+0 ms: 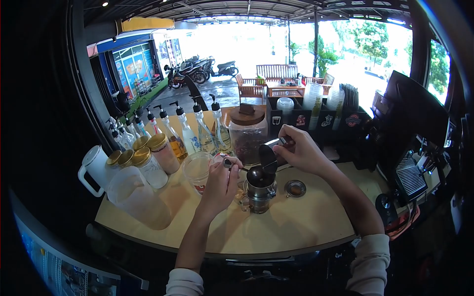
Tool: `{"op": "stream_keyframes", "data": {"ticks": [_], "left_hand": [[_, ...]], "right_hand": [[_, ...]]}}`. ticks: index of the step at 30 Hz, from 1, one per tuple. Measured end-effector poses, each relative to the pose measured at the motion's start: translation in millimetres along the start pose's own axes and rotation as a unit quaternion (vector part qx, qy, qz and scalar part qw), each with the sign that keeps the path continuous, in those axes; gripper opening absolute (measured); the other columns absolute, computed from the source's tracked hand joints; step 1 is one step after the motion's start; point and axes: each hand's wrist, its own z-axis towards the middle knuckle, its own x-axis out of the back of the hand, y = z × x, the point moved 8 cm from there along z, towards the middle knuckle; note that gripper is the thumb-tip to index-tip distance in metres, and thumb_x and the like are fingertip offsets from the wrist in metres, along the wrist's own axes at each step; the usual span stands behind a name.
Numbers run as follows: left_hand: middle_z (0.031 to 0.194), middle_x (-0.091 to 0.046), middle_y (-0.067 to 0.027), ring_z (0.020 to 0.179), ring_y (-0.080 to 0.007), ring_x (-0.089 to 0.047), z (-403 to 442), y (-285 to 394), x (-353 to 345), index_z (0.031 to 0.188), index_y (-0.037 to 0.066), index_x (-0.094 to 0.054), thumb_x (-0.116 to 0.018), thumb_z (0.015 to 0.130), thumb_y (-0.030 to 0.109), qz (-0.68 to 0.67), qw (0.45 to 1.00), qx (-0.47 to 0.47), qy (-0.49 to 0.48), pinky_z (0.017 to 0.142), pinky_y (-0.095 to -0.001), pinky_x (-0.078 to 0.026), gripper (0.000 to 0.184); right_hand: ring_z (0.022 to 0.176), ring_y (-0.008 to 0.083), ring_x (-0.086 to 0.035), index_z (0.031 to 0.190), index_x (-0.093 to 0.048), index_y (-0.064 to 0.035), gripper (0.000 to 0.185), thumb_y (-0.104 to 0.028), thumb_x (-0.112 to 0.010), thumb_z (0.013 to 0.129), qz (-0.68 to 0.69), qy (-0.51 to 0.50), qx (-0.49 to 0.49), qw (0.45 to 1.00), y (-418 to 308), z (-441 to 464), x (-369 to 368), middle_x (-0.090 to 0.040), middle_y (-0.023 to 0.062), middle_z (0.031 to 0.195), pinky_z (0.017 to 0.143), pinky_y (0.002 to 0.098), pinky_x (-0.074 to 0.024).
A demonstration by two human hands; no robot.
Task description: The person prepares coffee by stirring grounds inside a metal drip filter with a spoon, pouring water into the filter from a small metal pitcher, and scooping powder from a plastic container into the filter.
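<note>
My left hand [221, 183] is closed around the handle of a round-bowled scoop [255, 174]. The scoop's bowl sits over the mouth of a metal drip coffee filter [259, 193] standing on the counter. With its fingers pinched, my right hand [299, 148] tilts a small dark metal cup [269, 157] down toward the scoop. What is inside the cup and the scoop is too dark to make out. A small round metal lid or dish [295, 188] with brown residue lies right of the filter. Left of my left hand stands a clear plastic tub [198, 167].
Behind my hands is a glass jar [247, 133] with a wooden lid. Several pump bottles [200, 127], gold-lidded jars [158, 148] and a plastic pitcher [136, 197] line the left side. A black cup organizer [316, 123] stands behind; a coffee machine [412, 172] is at right.
</note>
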Motion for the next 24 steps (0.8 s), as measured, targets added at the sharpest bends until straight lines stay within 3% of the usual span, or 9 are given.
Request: {"op": "stream_keyframes", "data": {"ticks": [3,10,12,24], "left_hand": [[0.076,-0.054,-0.0075,0.077,-0.0241,-0.054,0,5,2,0.095,0.004,-0.054,-0.044,0.095,0.01,0.022,0.999,-0.03,0.013,0.083,-0.0396,-0.037,0.012],[0.074,-0.054,-0.0068,0.076,-0.0231,-0.053,-1,0,0,0.095,0.004,-0.054,-0.043,0.095,0.011,0.009,1.0,-0.017,0.005,0.082,-0.0393,-0.037,0.013],[0.073,-0.054,-0.0067,0.076,-0.0229,-0.053,-1,1,0,0.095,0.004,-0.054,-0.043,0.095,0.011,0.008,1.0,-0.019,0.006,0.082,-0.0393,-0.037,0.013],[0.079,-0.056,-0.0082,0.082,-0.0259,-0.054,-1,3,1,0.096,0.004,-0.054,-0.043,0.095,0.011,0.066,0.996,-0.049,0.015,0.092,-0.0401,-0.033,0.013]], "right_hand": [[0.066,0.0086,-0.053,0.087,-0.044,-0.0003,0.024,-0.005,-0.067,0.084,-0.014,0.024,0.047,0.999,-5,0,1,-0.048,0.0062,0.076,0.059,0.0261,-0.0456],[0.071,0.0107,-0.059,0.088,-0.044,0.0014,0.023,-0.004,-0.066,0.084,0.003,0.004,0.019,1.0,-6,1,-2,-0.049,0.0078,0.079,0.063,0.027,-0.0491],[0.072,0.0114,-0.061,0.089,-0.044,0.0016,0.023,-0.005,-0.066,0.084,-0.027,0.011,0.049,0.998,-9,2,-1,-0.05,0.0081,0.08,0.064,0.0275,-0.0498],[0.071,0.0127,-0.063,0.09,-0.045,0.0016,0.023,-0.007,-0.066,0.085,-0.034,0.008,0.046,0.998,-8,0,-1,-0.051,0.0086,0.081,0.064,0.028,-0.0503]]}}
